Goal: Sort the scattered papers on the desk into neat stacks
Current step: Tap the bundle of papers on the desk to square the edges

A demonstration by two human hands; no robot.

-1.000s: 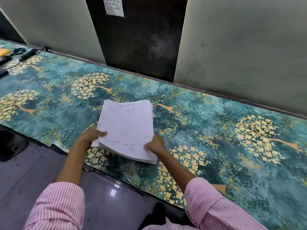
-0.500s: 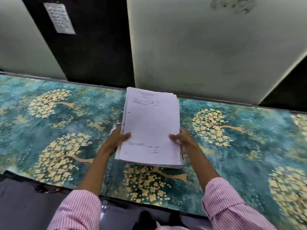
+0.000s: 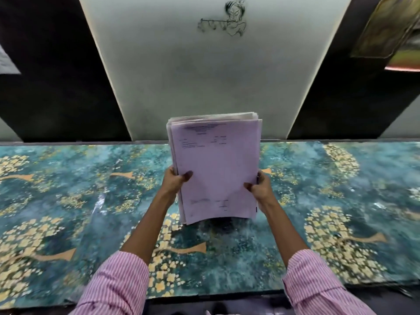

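A thick stack of white printed papers (image 3: 216, 169) stands nearly upright above the desk (image 3: 68, 196), its lower edge lifted just off the surface. My left hand (image 3: 176, 181) grips the stack's left edge, thumb on the front sheet. My right hand (image 3: 259, 189) grips the right edge the same way. The sheets' top edges are slightly uneven. The fingers behind the stack are hidden.
The desk is covered by a teal cloth with yellow tree patterns. A pale wall panel (image 3: 204, 76) with a small line drawing (image 3: 223, 19) rises behind it, between dark panels. A framed picture (image 3: 386, 28) hangs at the upper right. The desk's front edge runs near my sleeves.
The stack has been lifted from lying flat on the desk to nearly upright, held by both hands. The view has shifted to the right along the desk.
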